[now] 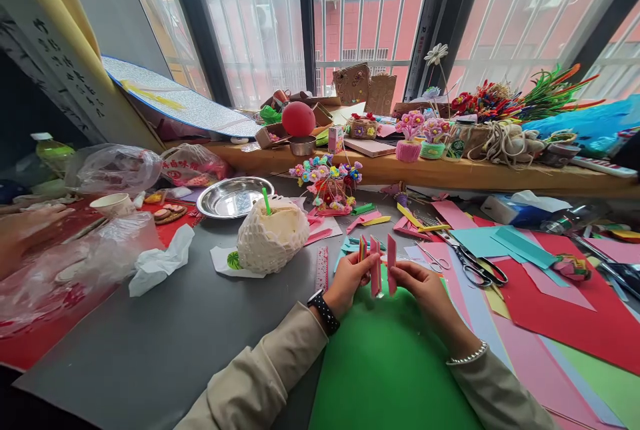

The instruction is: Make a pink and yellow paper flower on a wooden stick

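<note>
Pink strip (392, 263), gap to L hand (349, 281)

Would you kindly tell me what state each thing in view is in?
Left hand: closed on folded paper strips
Right hand: pinching a pink strip
Coconut: foam-netted, green straw inserted
White tissue: crumpled
White-capped bottle: closed, upright
Metal tray: lying face up
Red balloon: inflated
Black scissors: lying flat, blade opening unclear

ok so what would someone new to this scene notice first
Probably the bright green sheet at bottom centre, with the left hand and right hand holding pink paper pieces over its far end. The red ball at the windowsill stands out too, as does the net-wrapped, coconut-like thing with a green straw, left of the hands.
</note>
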`<state>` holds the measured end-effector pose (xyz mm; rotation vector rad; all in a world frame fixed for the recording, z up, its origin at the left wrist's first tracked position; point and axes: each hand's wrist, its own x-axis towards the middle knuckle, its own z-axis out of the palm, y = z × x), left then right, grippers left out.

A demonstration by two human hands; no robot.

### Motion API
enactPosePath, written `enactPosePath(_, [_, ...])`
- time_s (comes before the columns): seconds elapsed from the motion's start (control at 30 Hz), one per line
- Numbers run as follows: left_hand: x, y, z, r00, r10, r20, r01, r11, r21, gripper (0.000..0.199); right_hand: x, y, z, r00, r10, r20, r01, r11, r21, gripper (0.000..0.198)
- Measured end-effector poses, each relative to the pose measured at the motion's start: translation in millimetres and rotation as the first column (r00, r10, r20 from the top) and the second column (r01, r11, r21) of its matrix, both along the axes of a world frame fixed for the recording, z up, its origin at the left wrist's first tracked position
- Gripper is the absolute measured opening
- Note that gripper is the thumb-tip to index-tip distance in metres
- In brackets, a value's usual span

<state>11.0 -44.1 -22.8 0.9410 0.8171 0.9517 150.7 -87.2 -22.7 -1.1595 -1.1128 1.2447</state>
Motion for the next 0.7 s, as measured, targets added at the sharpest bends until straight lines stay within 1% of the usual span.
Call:
enactPosePath(0.07, [0.1, -0.2, -0.1, 1.000, 0.016, -0.019, -0.015, 1.000, 0.013, 0.037, -3.2, -1.0, 2.3, 0.999, 0.035, 0.006, -0.035, 0.999, 0.003, 0.024])
enactPosePath(0.13, [0.6, -0.7, -0.1, 1.000, 0.017, -0.022, -0.017, 1.000, 0.011, 0.037, -7.8, -2.2, 4.1, 0.999, 0.041, 0.002, -0.041, 0.999, 0.000, 0.024])
enactPosePath(0.27, [1.9, -2.3, 1.9, 0.998, -0.041, 0.056, 0.042, 0.999, -0.024, 0.038, -14.6, -2.8, 4.4, 0.999, -0.049, -0.016, 0.049, 0.999, 0.004, 0.025])
enactPosePath(0.33, [2.5, -3.2, 3.5, 0.994, -0.040, 0.104, 0.046, 0.997, -0.061, 0.038, -15.7, -2.2, 4.3, 0.996, -0.087, -0.023, 0.087, 0.996, -0.003, 0.026])
enactPosePath(0.47, [3.2, -4.5, 6.6, 0.982, -0.036, 0.184, 0.058, 0.991, -0.119, 0.038, -15.9, -1.1, 5.1, 0.995, -0.097, -0.005, 0.097, 0.995, -0.003, 0.029])
enactPosePath(0.6, [3.0, -5.4, 8.5, 0.973, -0.098, 0.211, 0.119, 0.989, -0.089, 0.044, -14.2, -1.0, 5.6, 0.994, -0.102, 0.026, 0.102, 0.995, -0.002, 0.028])
enactPosePath(0.7, [2.6, -6.7, 8.9, 0.976, -0.105, 0.191, 0.122, 0.989, -0.079, 0.047, -12.7, -1.4, 6.4, 0.998, -0.064, 0.000, 0.064, 0.998, -0.005, 0.024])
